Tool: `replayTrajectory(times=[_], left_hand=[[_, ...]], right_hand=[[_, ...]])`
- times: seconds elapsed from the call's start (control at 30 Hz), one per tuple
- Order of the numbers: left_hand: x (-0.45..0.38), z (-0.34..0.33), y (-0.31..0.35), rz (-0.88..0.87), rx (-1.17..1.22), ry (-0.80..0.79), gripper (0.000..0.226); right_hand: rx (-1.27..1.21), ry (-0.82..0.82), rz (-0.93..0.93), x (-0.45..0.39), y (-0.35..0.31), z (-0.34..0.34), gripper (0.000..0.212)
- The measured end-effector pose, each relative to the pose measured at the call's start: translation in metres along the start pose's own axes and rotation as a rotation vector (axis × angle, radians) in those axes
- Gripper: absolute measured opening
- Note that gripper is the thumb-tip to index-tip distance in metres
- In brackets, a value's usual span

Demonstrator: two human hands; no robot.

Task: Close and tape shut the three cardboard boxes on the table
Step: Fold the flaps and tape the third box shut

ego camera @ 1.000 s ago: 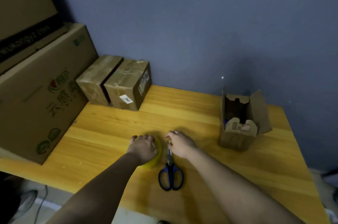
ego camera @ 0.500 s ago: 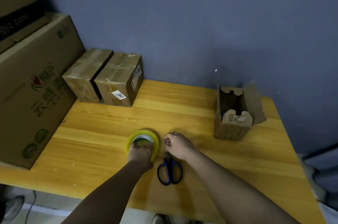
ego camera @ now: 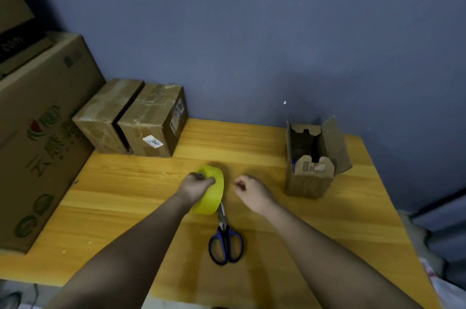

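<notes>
Far left: we see a large printed carton (ego camera: 42,132) at the tabletop's (ego camera: 277,147) edge.
Back left: two closed boxes (ego camera: 131,117) sit side by side, taped, against the wall.
Centre: our left hand (ego camera: 196,186) grips a yellow tape roll (ego camera: 211,191) — held above blue-handled scissors (ego camera: 226,240).
Right hand (ego camera: 252,192): fingers loosely curled, holding nothing, just beside the roll.
Right: the open box (ego camera: 312,160) stands upright — flaps raised.

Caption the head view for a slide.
Left hand grips yellow tape roll above scissors; right hand hovers near the open box.
</notes>
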State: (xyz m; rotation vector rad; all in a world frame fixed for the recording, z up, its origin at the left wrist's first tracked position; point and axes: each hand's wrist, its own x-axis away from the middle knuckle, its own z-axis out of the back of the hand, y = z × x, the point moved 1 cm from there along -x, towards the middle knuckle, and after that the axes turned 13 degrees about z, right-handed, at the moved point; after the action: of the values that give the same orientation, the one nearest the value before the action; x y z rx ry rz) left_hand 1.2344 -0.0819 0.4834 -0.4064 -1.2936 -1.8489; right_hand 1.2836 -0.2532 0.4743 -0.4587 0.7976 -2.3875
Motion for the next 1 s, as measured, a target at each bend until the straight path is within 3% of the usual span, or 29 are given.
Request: replayTrajectory(times=[0.17, 0.27, 0.33, 0.57, 0.73, 0.8, 0.93, 1.0], left_hand=[[0.018, -0.013, 0.038, -0.017, 0.404, -0.221, 0.018], [0.033, -0.026, 0.068, -0.085, 0.525, -0.324, 0.018], [0.043, -0.035, 0.091, -0.116, 0.59, -0.42, 0.021], [0.066, -0.058, 0.155, -0.12, 0.697, -0.639, 0.035], [0.072, -0.073, 0.175, -0.025, 0.757, -0.69, 0.036], [0.071, -0.078, 0.181, 0.007, 0.771, -0.7, 0.034], [0.069, -0.085, 0.187, 0.028, 0.726, -0.661, 0.037], [0.069, -0.087, 0.188, 0.051, 0.723, -0.659, 0.039]], right_hand=[[-0.261, 0.314, 0.053, -0.002, -0.002, 0.047, 0.028], [-0.314, 0.312, 0.189, -0.001, -0.002, 0.073, 0.049], [-0.322, 0.344, 0.26, 0.0, 0.0, 0.088, 0.053], [-0.579, 0.572, 0.285, 0.007, 0.012, 0.134, 0.024], [-0.492, 0.601, 0.294, 0.022, 0.026, 0.152, 0.023], [-0.405, 0.559, 0.307, 0.03, 0.029, 0.157, 0.037], [-0.168, 0.43, 0.312, 0.04, 0.028, 0.162, 0.089], [-0.093, 0.401, 0.319, 0.042, 0.025, 0.162, 0.102]])
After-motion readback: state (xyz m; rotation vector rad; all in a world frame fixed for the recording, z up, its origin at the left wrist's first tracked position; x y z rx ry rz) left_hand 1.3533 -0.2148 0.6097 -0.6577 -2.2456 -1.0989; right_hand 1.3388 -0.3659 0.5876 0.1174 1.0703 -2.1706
